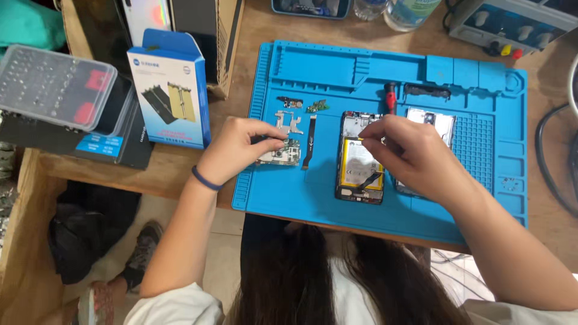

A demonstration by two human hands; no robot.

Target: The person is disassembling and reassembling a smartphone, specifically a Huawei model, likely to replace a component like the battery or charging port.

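An opened phone (360,157) with a yellow-edged battery lies on a blue work mat (385,66). My right hand (409,153) rests over its upper right side, fingers pinched together; whether they hold a small part is hidden. My left hand (238,147) grips a circuit board (282,153) at the mat's left part. Beside it lie a metal shield (290,122), a flat flex cable (309,141) and small parts (316,107). The phone's back cover (438,123) lies to the right, partly under my right hand. A red-handled screwdriver (390,96) lies above the phone.
A blue and white box (171,90) stands left of the mat. A clear plastic screw case (54,87) sits on dark boxes at far left. A power supply (512,24), bottles (409,9) and another phone (310,7) line the back. A black cable (551,156) loops at right.
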